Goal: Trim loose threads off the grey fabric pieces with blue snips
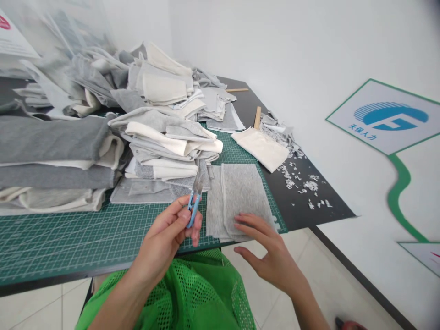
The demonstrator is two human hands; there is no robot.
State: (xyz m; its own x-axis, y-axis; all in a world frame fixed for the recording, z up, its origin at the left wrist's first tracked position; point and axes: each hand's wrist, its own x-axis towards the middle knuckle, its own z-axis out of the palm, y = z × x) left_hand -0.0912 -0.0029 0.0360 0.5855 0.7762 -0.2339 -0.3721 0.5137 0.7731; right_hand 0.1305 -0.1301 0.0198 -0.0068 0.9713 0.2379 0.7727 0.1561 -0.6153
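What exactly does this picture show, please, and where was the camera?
No machine appears: a person is working bare-handed, seen from a camera worn on the head that looks forward and down. The left hand holds small blue-handled snips, blades pointing away from the body. The right hand is spread, its fingers over the near part of some gray fabric pieces. On the black table lie a green gridded mat, piles of gray and cream fabric, and small pale scraps toward the right.
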